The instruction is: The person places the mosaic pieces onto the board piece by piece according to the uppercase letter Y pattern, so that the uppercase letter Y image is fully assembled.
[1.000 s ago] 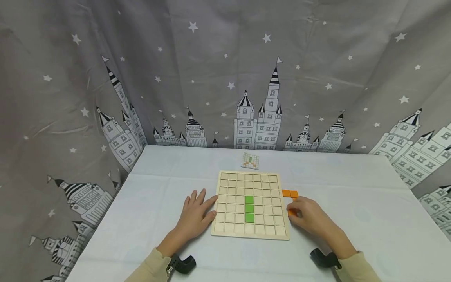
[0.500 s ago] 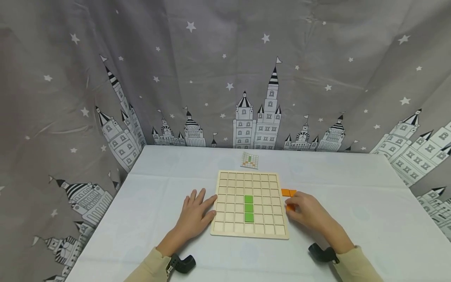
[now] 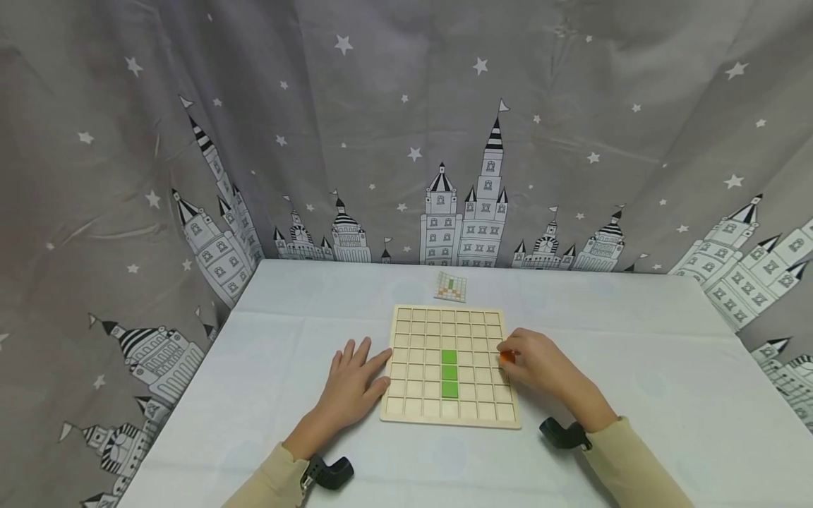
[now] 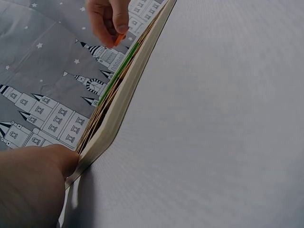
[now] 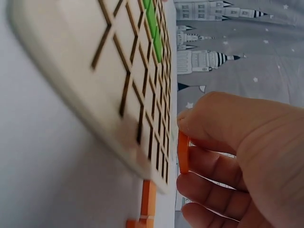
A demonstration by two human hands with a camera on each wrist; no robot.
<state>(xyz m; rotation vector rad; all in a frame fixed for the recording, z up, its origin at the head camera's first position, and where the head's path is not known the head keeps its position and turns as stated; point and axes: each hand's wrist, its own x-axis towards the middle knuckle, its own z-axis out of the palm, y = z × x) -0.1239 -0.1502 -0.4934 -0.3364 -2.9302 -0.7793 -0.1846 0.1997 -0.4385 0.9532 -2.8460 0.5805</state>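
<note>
Two beige sleeves (image 3: 269,476) reach in from the near edge, a small black curved device (image 3: 332,473) at the left wrist and a matching one at the right wrist. Below them spreads a smooth white table surface (image 3: 667,367). The person's hands are well apart, on opposite sides of a square, pale wooden board (image 3: 416,408) with a grid of raised lines. The left hand (image 3: 352,384) lies with its fingers spread on the white surface, its thumb and forefinger against the board's left edge. The right hand (image 3: 538,360) is over the board's right edge, pinching a flat orange square tile (image 5: 183,152) between thumb and fingertips; the tile is tilted on edge, clear of the board's surface. Three bright green square tiles (image 3: 449,372) sit in the board's middle column, in neighbouring cells running from near to far. In the right wrist view, more orange tiles (image 5: 148,198) lie just beside the board. Beyond the board's far edge, near it but apart, lies a small card (image 3: 450,287) printed with a grid of green and orange squares. Farthest back hangs a grey curtain (image 3: 381,92) patterned with white stars and black-and-white castles.
</note>
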